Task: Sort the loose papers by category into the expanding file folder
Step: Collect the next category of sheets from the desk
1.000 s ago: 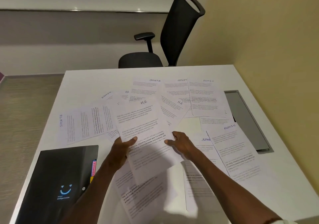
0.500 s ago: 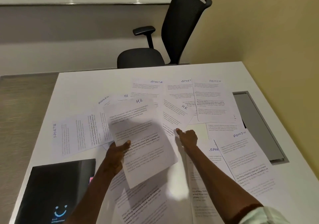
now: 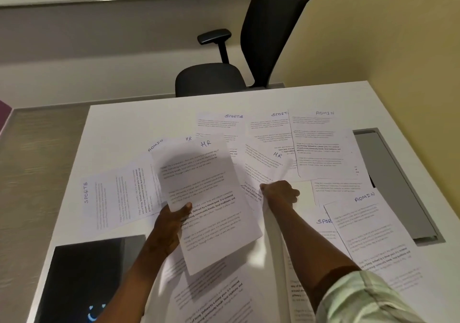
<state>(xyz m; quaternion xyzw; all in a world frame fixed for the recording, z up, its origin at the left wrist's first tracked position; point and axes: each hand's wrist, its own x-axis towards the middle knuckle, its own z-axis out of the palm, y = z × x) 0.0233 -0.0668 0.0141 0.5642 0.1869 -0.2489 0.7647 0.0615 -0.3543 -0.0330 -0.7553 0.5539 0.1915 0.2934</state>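
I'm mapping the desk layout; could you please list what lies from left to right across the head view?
Black folder → sideways SPORTS sheet → left hand holding the HR sheet → right hand → near ADMIN sheet → grey desk hatch.

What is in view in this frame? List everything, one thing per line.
HR sheet: one, white, lifted above the table, held by the left hand.
Second HR sheet: one, white, mid-table, its near edge lifted and gripped by the right hand.
Other papers: many, white, headed SPORTS, ADMIN or HR, spread overlapping across the table; exact count unclear.
Folder: one, black with a blue smile mark, near left corner of the table.
Table: one, white.
Cable tray: one, grey, set into the table's right side.
Chair: one, black, beyond the far edge.
Left hand: pinches the HR sheet's left edge.
Right hand: curled on the second HR sheet.
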